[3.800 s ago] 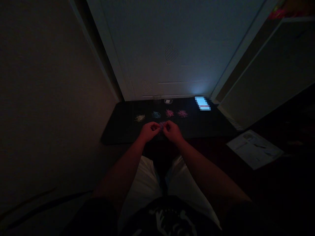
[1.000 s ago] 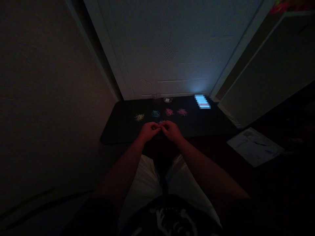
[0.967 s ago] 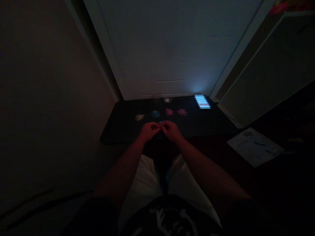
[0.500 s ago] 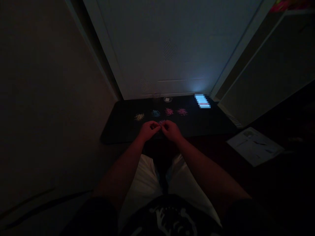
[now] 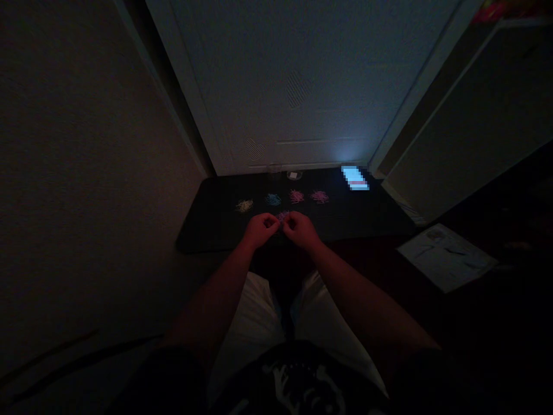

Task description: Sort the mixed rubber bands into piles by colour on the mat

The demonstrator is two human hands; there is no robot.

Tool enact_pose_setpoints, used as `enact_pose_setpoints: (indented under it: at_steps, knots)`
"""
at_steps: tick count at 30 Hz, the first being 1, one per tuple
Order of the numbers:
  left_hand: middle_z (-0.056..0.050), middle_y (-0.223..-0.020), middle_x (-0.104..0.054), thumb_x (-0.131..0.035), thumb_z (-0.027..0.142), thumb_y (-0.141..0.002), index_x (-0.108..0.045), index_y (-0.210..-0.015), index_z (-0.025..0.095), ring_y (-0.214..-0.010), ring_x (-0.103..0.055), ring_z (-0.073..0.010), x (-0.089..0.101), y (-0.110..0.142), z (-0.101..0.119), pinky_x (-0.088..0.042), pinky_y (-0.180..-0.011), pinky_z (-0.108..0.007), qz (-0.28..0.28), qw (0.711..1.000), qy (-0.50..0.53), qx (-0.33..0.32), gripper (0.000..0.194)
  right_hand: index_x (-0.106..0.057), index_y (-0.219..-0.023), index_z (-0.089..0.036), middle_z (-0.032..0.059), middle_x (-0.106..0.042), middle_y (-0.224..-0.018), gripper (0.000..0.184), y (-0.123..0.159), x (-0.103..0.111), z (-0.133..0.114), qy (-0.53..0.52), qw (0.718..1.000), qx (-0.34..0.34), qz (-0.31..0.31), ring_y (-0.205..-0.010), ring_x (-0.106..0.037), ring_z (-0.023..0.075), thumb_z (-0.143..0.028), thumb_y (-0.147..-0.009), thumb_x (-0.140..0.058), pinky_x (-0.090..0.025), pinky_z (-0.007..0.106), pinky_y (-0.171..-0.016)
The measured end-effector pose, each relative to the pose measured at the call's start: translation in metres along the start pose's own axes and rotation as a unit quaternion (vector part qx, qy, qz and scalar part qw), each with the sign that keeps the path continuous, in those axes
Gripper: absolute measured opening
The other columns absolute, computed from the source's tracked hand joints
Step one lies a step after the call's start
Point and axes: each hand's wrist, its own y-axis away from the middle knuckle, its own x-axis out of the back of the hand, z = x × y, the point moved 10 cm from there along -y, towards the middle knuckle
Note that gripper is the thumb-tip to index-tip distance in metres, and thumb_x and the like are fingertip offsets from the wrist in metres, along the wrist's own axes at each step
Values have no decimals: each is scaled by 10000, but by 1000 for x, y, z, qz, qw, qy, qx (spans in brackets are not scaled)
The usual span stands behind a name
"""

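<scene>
My left hand (image 5: 262, 227) and my right hand (image 5: 299, 228) are close together at the near side of a dark low table (image 5: 216, 230). Thumb and fingers of each are pinched; whatever is between them is too small and dark to make out. Just beyond the fingertips lies a purple pile of thin sticks (image 5: 283, 215), partly hidden by the hands. Farther back are a cream pile of sticks (image 5: 245, 206), a blue pile (image 5: 273, 199), a pink pile (image 5: 296, 196) and another pink pile (image 5: 320, 196).
A clear container (image 5: 274, 171) and a round lid-like piece (image 5: 294, 175) stand at the table's back edge. A lit phone (image 5: 355, 177) lies at the back right. Behind rises a pale door (image 5: 259, 86). A printed white sheet or board (image 5: 447, 257) is at the right.
My hands have parted very slightly at the fingertips, and more of the purple pile shows between them. The other piles have not moved.
</scene>
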Motion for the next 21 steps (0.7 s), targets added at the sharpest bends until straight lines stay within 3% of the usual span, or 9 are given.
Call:
enact_pose_setpoints:
  at_steps: [11, 21]
  knots:
    - [-10, -675, -628, -584, 311, -709, -640, -745, 138, -581, -515, -96, -2, 0, 2, -394, -551, -206, -11, 1000, -9, -13, 186, -467, -622, -188, -30, -468, -577, 62, 2, 1, 0, -20, 1000, -21, -7, -520, -405, 96, -220, -663, -500, -281, 218, -491]
    - [-18, -674, -632, -574, 340, -720, -644, -758, 136, -600, -527, -106, -6, -1, -5, -397, -555, -211, -27, 1000, -5, -10, 219, -435, -619, -195, -37, -439, -578, 87, 2, -3, -3, -20, 1000, 10, -16, -529, -404, 97, -217, -678, -495, -288, 219, -502]
